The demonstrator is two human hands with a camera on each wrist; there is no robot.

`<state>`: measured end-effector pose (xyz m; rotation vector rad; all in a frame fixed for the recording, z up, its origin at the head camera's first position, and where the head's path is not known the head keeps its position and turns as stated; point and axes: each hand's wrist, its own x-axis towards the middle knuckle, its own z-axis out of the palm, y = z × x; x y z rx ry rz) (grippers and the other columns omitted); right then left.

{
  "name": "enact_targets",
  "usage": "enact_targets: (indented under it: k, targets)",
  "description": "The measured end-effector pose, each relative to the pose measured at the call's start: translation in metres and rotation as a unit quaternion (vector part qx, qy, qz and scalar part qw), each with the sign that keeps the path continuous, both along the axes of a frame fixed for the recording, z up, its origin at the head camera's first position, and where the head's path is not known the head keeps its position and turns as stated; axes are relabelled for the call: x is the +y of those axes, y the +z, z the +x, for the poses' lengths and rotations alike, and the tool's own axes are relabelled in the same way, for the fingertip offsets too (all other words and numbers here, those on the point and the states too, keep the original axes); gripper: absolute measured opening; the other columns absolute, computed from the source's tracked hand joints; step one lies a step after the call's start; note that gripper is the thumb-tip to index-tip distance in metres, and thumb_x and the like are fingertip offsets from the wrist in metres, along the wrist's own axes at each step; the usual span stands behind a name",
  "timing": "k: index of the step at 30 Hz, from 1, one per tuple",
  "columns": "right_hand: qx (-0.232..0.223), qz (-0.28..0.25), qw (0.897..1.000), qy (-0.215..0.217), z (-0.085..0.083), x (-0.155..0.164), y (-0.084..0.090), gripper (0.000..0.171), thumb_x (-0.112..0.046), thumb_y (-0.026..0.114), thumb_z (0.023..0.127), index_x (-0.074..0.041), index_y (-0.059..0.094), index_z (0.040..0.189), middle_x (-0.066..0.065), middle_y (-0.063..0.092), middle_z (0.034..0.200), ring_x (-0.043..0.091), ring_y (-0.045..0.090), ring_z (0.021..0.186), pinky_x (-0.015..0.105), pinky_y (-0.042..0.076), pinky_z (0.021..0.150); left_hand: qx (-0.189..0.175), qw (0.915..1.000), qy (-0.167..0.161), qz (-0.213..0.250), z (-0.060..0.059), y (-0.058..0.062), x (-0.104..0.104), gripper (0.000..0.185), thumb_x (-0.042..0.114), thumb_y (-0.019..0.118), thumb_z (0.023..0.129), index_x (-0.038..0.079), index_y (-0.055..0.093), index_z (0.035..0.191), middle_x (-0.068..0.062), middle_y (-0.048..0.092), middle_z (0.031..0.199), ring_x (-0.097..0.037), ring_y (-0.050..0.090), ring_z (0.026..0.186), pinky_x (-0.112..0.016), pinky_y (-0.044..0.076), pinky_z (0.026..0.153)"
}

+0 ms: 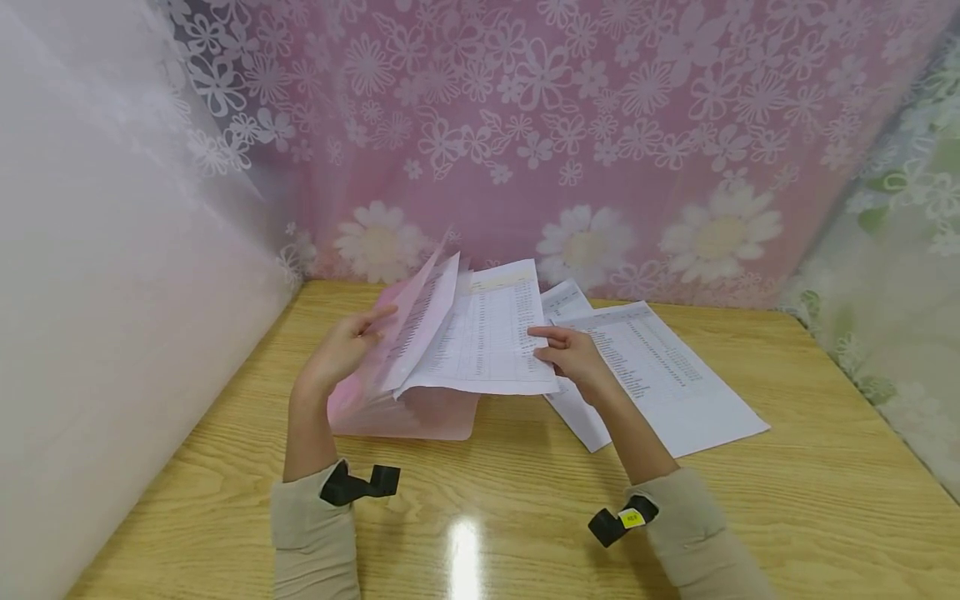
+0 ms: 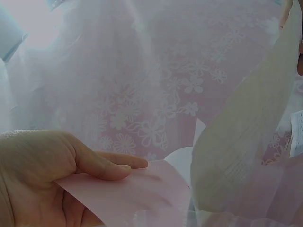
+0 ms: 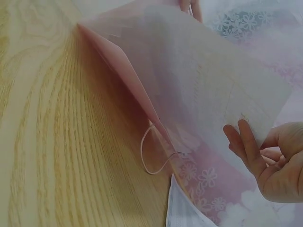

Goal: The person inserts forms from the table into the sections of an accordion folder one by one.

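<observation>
On the left of the head view a pink folder (image 1: pixel 438 418) stands spread open on the table, with printed pages fanned out inside it. My left hand (image 1: pixel 335 354) holds the raised pink cover (image 2: pixel 147 194), thumb on one face and fingers behind. Between the thumb and fingers of my right hand (image 1: pixel 573 358) is the right edge of a printed sheet (image 1: pixel 491 333), pulled out sideways over the folder. Its left side is overlapped by another upright page (image 1: pixel 427 321). A thin elastic loop (image 3: pixel 142 153) hangs from the folder's edge in the right wrist view.
Two loose printed sheets lie to the right, a front one (image 1: pixel 675 375) overlapping a rear one (image 1: pixel 567 302). They rest on a wood-grain table (image 1: pixel 420 508). A pink flowered curtain (image 1: pixel 487 150) closes off the back, and a pale wall (image 1: pixel 135 275) rises on the left.
</observation>
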<state>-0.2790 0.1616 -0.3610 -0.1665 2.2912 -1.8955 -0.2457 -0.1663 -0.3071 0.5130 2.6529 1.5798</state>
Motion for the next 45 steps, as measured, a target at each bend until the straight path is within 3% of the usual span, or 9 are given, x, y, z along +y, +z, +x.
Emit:
enact_targets:
  k: [7, 11, 17, 21, 23, 26, 35, 41, 45]
  targets:
    - [0.007, 0.023, 0.999, -0.024, 0.0, 0.006, 0.004, 0.039, -0.004, 0.056, 0.09, -0.002, 0.052, 0.129, 0.009, 0.063, 0.096, 0.012, 0.057, 0.071, 0.025, 0.048, 0.062, 0.002, 1.0, 0.003, 0.0, -0.001, -0.002, 0.0, 0.043, -0.004, 0.037, 0.093, -0.004, 0.041, 0.136, -0.016, 0.033, 0.142, -0.025, 0.031, 0.119, -0.039, 0.029, 0.085]
    - [0.008, 0.018, 0.999, -0.027, 0.0, 0.002, 0.004, 0.039, -0.004, 0.057, 0.089, -0.002, 0.053, 0.128, 0.008, 0.063, 0.1, 0.012, 0.058, 0.071, 0.025, 0.049, 0.062, -0.002, 1.0, 0.004, 0.002, -0.002, -0.003, 0.0, 0.043, -0.004, 0.037, 0.094, -0.003, 0.041, 0.136, -0.016, 0.033, 0.143, -0.027, 0.033, 0.111, -0.038, 0.028, 0.083]
    - [0.019, 0.029, 0.999, -0.009, 0.001, -0.012, 0.0, 0.039, -0.005, 0.057, 0.089, -0.003, 0.054, 0.128, -0.001, 0.054, 0.078, 0.011, 0.045, 0.063, 0.026, 0.042, 0.061, -0.002, 1.0, 0.002, 0.004, -0.001, -0.001, 0.0, 0.043, -0.004, 0.037, 0.094, -0.003, 0.04, 0.137, -0.017, 0.032, 0.143, -0.027, 0.034, 0.109, -0.037, 0.03, 0.081]
    - [0.015, 0.007, 1.0, 0.009, 0.0, -0.024, -0.001, 0.04, -0.005, 0.056, 0.09, -0.002, 0.052, 0.129, 0.007, 0.064, 0.098, 0.014, 0.058, 0.075, 0.028, 0.049, 0.067, -0.002, 1.0, 0.002, 0.006, 0.0, -0.001, -0.001, 0.043, -0.005, 0.038, 0.093, -0.003, 0.04, 0.137, -0.017, 0.033, 0.142, -0.027, 0.035, 0.106, -0.037, 0.03, 0.078]
    - [0.011, -0.009, 0.999, 0.029, -0.001, -0.029, 0.0, 0.041, -0.005, 0.055, 0.091, -0.001, 0.049, 0.131, 0.015, 0.06, 0.114, 0.019, 0.062, 0.084, 0.032, 0.05, 0.071, -0.001, 1.0, 0.002, 0.004, 0.0, -0.001, -0.001, 0.044, -0.005, 0.038, 0.093, -0.003, 0.04, 0.137, -0.017, 0.033, 0.142, -0.027, 0.035, 0.106, -0.037, 0.029, 0.077]
    - [0.004, -0.024, 0.998, 0.065, -0.001, -0.035, 0.0, 0.043, -0.006, 0.053, 0.093, -0.002, 0.044, 0.135, 0.02, 0.054, 0.122, 0.023, 0.062, 0.088, 0.035, 0.05, 0.073, -0.001, 1.0, 0.004, 0.004, 0.0, -0.001, -0.001, 0.043, -0.004, 0.038, 0.093, -0.003, 0.04, 0.137, -0.017, 0.033, 0.142, -0.027, 0.034, 0.109, -0.037, 0.028, 0.08]
    - [-0.02, -0.05, 0.988, 0.144, -0.004, -0.049, 0.002, 0.052, -0.005, 0.052, 0.093, -0.004, 0.035, 0.141, 0.02, 0.045, 0.132, 0.024, 0.06, 0.092, 0.037, 0.049, 0.077, -0.007, 1.0, 0.004, 0.006, 0.0, 0.0, -0.001, 0.043, -0.003, 0.037, 0.094, -0.002, 0.039, 0.138, -0.018, 0.031, 0.143, -0.024, 0.027, 0.126, -0.04, 0.028, 0.093]
    - [-0.029, -0.05, 0.988, 0.144, -0.007, -0.059, -0.003, 0.051, -0.005, 0.053, 0.092, -0.005, 0.036, 0.141, 0.019, 0.049, 0.129, 0.023, 0.061, 0.087, 0.037, 0.05, 0.075, -0.003, 1.0, 0.009, -0.001, -0.001, -0.001, -0.002, 0.044, -0.003, 0.038, 0.094, -0.001, 0.04, 0.137, -0.017, 0.033, 0.142, -0.026, 0.035, 0.107, -0.037, 0.029, 0.079]
    - [-0.034, -0.047, 0.989, 0.139, -0.007, -0.067, -0.004, 0.051, -0.005, 0.053, 0.092, -0.005, 0.037, 0.14, 0.019, 0.053, 0.124, 0.02, 0.061, 0.078, 0.034, 0.051, 0.071, -0.001, 1.0, 0.009, -0.001, -0.001, -0.001, -0.002, 0.044, -0.003, 0.038, 0.094, -0.001, 0.04, 0.137, -0.017, 0.033, 0.142, -0.026, 0.035, 0.11, -0.037, 0.03, 0.081]
